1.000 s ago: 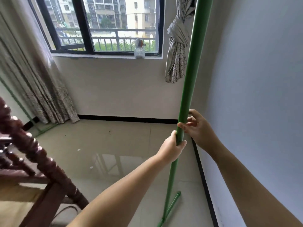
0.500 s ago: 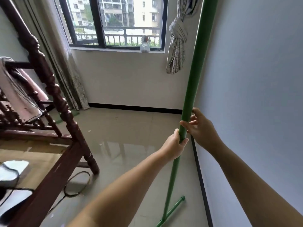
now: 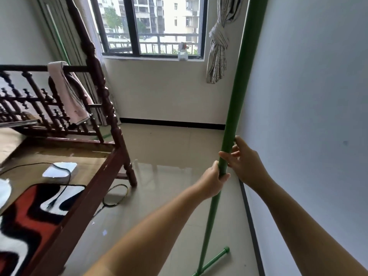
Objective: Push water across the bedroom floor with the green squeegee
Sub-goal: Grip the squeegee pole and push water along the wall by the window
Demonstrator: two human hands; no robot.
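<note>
The green squeegee [image 3: 238,100] stands almost upright close to the right wall, its long pole running off the top of the view. Its crossbar head [image 3: 216,259] rests on the tiled floor at the bottom. My left hand [image 3: 214,181] is wrapped around the pole at mid height. Just above it, my right hand [image 3: 244,162] holds the pole from the right side, fingers loosely curled. A shiny film of water [image 3: 167,172] lies on the beige floor [image 3: 159,216] between the bed and the wall.
A dark wooden bed [image 3: 103,170] with turned posts fills the left side, a towel [image 3: 68,92] draped over its rail. A badminton racket [image 3: 114,196] lies on the floor by the bed leg. Ahead are the window wall, a jar [image 3: 182,53] on the sill and a knotted curtain [image 3: 218,46].
The view has swung left, so the bed now shows much more. Both hands keep the same hold on the upright pole, and the squeegee head stays on the floor.
</note>
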